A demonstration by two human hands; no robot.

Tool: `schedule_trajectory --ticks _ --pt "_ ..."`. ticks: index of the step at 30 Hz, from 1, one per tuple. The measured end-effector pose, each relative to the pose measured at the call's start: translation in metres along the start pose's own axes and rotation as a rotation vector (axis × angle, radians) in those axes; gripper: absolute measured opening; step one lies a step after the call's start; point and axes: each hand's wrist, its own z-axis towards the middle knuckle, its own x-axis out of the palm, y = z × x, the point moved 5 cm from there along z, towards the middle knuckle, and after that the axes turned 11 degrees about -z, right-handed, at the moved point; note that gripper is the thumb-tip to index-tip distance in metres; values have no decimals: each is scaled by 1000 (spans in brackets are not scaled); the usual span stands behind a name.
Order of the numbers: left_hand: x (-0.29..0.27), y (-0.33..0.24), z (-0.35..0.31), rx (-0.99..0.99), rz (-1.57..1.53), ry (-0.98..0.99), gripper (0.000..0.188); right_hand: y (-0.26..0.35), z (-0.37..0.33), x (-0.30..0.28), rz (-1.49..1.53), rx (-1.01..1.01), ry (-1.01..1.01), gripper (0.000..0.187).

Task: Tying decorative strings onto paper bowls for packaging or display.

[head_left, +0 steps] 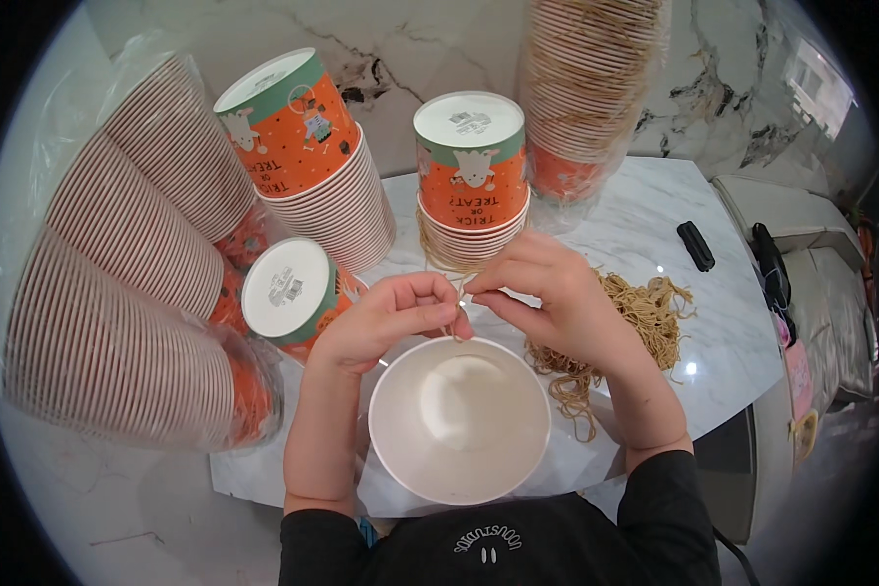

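Note:
Over the far rim of a white paper bucket [400, 430], my two hands meet around a thin tan cord [461, 295]. My left hand [391, 317] pinches it near the rim, fingers curled. Opposite, my right hand [537, 288] grips the cord between thumb and fingertips. The bucket stands mouth up close to my body, with nothing visible inside. Whether the cord passes through a hole in its wall I cannot tell. A tangled heap of tan cord [649, 313] lies to the right, partly behind my right forearm.
Upside-down stacks of orange and green printed buckets [327, 186] [471, 176] stand behind my hands, with one inverted bucket [288, 288] at left. Tall plastic-wrapped bucket stacks [117, 342] lean at far left; another wrapped stack [596, 88] rises at the back. A black object [695, 246] lies on the marble-patterned table [723, 332].

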Motion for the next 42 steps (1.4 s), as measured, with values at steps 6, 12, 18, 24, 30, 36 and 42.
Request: schedule_trajectory --ticks 6,12,18,24,30,36,42 --pt "0 1 0 -14 -118 9 15 0 1 5 -26 9 2 19" --pt "-2 0 0 -14 -42 20 17 -1 4 9 5 22 -10 10" --pt "-4 3 1 -15 -215 21 14 -2 3 11 103 83 42 11" --pt "2 4 6 8 -39 -33 10 -8 -1 17 154 138 112 10" --pt "-9 8 16 153 236 -204 10 -18 -4 22 73 141 141 11" --pt "-11 0 17 246 476 -256 15 -13 -2 15 -180 84 79 10" --pt "-4 -10 9 391 349 -252 36 -5 1 16 -200 161 196 10"
